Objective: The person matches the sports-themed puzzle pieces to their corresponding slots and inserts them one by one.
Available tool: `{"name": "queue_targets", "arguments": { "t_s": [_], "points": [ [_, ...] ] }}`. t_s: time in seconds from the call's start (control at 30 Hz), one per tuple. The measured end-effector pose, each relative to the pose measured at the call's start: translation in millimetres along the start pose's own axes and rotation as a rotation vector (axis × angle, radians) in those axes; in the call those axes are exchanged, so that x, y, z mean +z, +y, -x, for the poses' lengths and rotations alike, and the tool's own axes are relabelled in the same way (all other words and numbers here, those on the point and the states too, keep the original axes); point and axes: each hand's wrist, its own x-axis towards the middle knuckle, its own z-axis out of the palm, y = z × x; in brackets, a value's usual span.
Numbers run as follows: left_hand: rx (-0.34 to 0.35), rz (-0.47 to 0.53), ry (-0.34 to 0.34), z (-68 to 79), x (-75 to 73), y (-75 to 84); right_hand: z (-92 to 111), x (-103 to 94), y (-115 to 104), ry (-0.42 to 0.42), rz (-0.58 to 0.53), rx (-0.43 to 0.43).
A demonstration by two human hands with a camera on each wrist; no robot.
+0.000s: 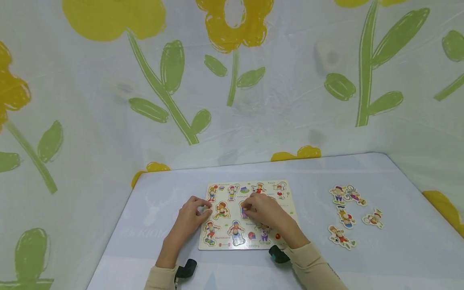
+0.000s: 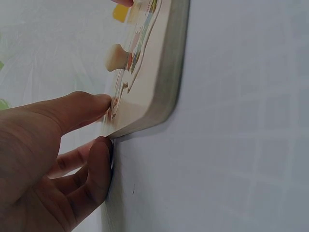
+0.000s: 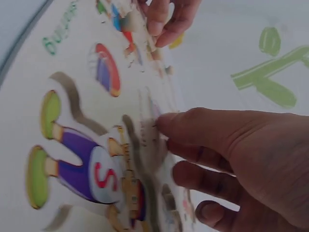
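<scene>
A pale wooden peg puzzle board [image 1: 204, 246], printed with figures in sports dress, lies on the table. My left hand [image 1: 190, 215] holds its left edge. In the left wrist view the thumb is on the top face and curled fingers [image 2: 99, 164] are at the board's side, near a round wooden knob [image 2: 117, 58]. Over the middle of the board, my right hand [image 1: 267, 210] pinches a purple-clad figure piece [image 1: 243, 213]; the fingers partly hide it. Close by, in the right wrist view, a figure with an S on its chest [image 3: 104, 176] sits on the board.
Several loose figure pieces lie right of the board, among them one with a ball [image 1: 341, 237] and one set apart [image 1: 373, 218]. A white curtain with yellow flowers [image 1: 235, 24] rises behind the table. Black wrist cameras [image 1: 186, 269] sit at both sleeves.
</scene>
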Motion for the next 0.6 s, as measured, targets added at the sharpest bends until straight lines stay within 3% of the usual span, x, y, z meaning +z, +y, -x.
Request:
{"name": "queue_targets", "arguments": {
  "t_s": [0.23,0.6],
  "points": [
    [-0.002,0.004,-0.003,0.1,-0.5,0.4,6.0,-10.7,0.7,-0.082,0.023,-0.046],
    [-0.006,0.004,-0.002,-0.1,-0.1,-1.6,15.1,-15.4,13.2,-0.150,-0.058,-0.108]
  ]
}}
